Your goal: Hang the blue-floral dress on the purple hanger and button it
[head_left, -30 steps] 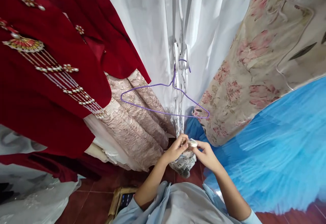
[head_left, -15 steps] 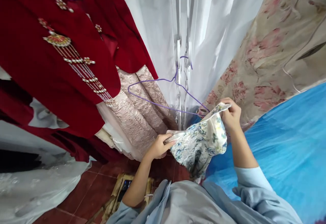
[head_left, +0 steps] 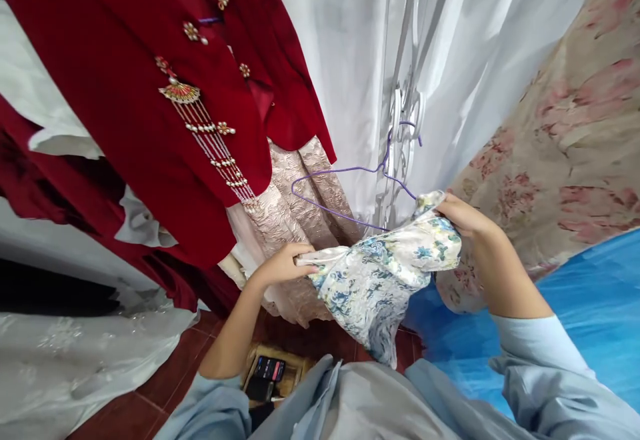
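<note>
Left hand (head_left: 284, 267) and right hand (head_left: 464, 216), well apart, grip a floral garment (head_left: 383, 270) at 2 ends; far side, a hanger (head_left: 383, 165) hangs.

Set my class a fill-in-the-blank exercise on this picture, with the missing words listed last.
1. The patterned garment is held by a total of ____ hands.
2. The hanger partly hidden behind that garment is coloured ____.
3. The jacket with beaded ornaments hangs to the ____ of that hanger.

Missing words: two; purple; left.
</note>
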Action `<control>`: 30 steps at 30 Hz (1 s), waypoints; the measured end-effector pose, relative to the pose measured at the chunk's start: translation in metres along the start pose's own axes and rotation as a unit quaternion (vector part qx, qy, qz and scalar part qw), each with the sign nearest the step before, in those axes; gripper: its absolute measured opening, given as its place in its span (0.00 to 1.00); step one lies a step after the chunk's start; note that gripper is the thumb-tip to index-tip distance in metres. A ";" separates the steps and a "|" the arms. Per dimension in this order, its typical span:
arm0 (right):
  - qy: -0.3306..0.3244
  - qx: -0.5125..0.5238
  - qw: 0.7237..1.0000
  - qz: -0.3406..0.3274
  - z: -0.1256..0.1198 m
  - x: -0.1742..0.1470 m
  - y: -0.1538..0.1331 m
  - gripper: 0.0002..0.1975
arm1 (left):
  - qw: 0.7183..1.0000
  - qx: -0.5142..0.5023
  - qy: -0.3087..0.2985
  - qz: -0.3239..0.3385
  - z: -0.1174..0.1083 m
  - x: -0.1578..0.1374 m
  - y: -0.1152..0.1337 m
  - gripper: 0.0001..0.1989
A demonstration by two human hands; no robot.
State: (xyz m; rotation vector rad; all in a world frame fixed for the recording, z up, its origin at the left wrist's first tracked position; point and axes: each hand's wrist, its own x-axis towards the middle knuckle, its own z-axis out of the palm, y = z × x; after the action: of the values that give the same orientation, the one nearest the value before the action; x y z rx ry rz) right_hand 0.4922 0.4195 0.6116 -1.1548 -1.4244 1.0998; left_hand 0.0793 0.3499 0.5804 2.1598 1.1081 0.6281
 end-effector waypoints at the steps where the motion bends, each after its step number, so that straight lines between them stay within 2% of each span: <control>1: -0.016 0.004 1.000 0.017 -0.005 -0.001 0.000 0.15 | 1.000 0.004 -0.011 0.014 -0.013 0.005 -0.010 0.11; 3: -0.054 0.017 0.996 0.061 -0.013 -0.003 -0.001 0.13 | 0.999 0.004 -0.017 0.034 -0.041 0.017 -0.028 0.11; 6: -0.047 0.016 0.995 0.082 -0.015 -0.006 -0.007 0.15 | 0.999 -0.027 0.032 0.030 -0.080 0.042 -0.047 0.13; 8: -0.044 0.003 0.995 0.089 -0.012 -0.007 -0.012 0.17 | 0.996 -0.022 0.075 0.033 -0.102 0.062 -0.050 0.13; 11: -0.043 -0.014 0.995 0.093 -0.007 -0.009 -0.015 0.20 | 0.989 0.067 0.111 0.065 -0.122 0.091 -0.040 0.06; 14: -0.037 -0.011 0.994 0.102 -0.001 -0.009 -0.010 0.22 | 0.972 0.128 0.158 0.122 -0.130 0.105 -0.024 0.03; 17: -0.037 0.006 0.994 0.104 0.004 -0.006 -0.001 0.23 | 0.965 0.098 0.188 0.157 -0.136 0.099 -0.018 0.01; 22: -0.014 0.032 0.993 0.112 0.007 -0.002 0.003 0.23 | 0.971 0.050 0.145 0.183 -0.148 0.077 -0.024 0.04; 24: -0.012 0.030 0.993 0.118 0.006 -0.003 0.000 0.23 | 0.968 0.050 0.155 0.190 -0.147 0.077 -0.021 0.07; 27: -0.008 0.024 0.993 0.118 0.007 -0.005 -0.004 0.22 | 0.955 0.071 0.212 0.194 -0.139 0.088 -0.008 0.06; 30: 0.002 0.028 0.994 0.107 0.014 -0.008 -0.006 0.21 | 0.930 0.120 0.293 0.188 -0.128 0.101 0.000 0.04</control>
State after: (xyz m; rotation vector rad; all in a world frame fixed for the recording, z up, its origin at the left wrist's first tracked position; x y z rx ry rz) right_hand 0.4787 0.4095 0.6148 -1.2914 -1.2799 1.2761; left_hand 0.0498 0.4740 0.6816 2.4987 1.1030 1.4535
